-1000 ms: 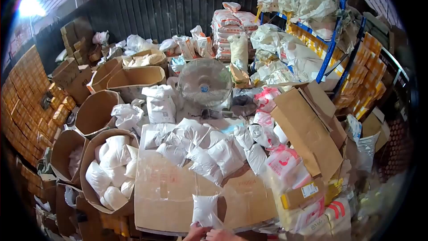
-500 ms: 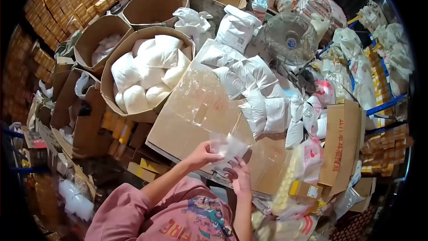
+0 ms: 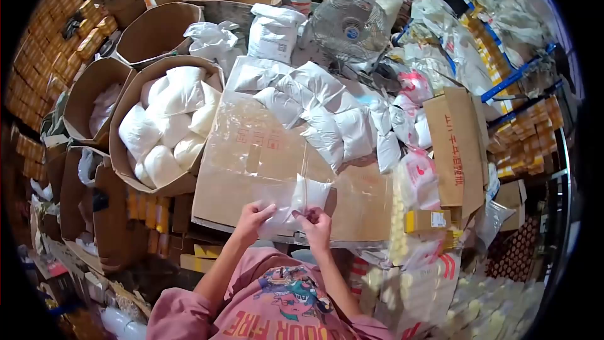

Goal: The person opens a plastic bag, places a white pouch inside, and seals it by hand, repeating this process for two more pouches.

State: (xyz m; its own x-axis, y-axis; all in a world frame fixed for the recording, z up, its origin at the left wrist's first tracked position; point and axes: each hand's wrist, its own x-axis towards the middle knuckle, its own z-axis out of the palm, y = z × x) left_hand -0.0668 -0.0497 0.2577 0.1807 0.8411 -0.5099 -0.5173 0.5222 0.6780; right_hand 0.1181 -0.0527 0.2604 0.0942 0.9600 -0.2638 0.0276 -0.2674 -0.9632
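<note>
Over the near edge of the cardboard-covered table, my left hand (image 3: pixel 255 219) pinches the left side of a translucent plastic bag (image 3: pixel 275 198). My right hand (image 3: pixel 316 225) has its fingers closed at the bag's right side, where a small filled white bag (image 3: pixel 313 192) overlaps the clear plastic. I cannot tell whether the two are joined. Beyond my hands, flat cardboard (image 3: pixel 251 145) covers the tabletop. Several filled white bags (image 3: pixel 343 132) lie piled at its far right part.
A big carton (image 3: pixel 117 132) of plump white bags (image 3: pixel 167 129) stands left of the table. A fan (image 3: pixel 352 28) sits behind the pile. Right are an upright brown carton (image 3: pixel 454 145), a small yellow-taped box (image 3: pixel 428 220) and a blue-framed rack (image 3: pixel 519 82). More open cartons (image 3: pixel 160 34) stand back left.
My view has shifted, so the table sits further left. My hands have moved apart, and the plastic bag is spread between them, with the filled white bag now showing at the right.
</note>
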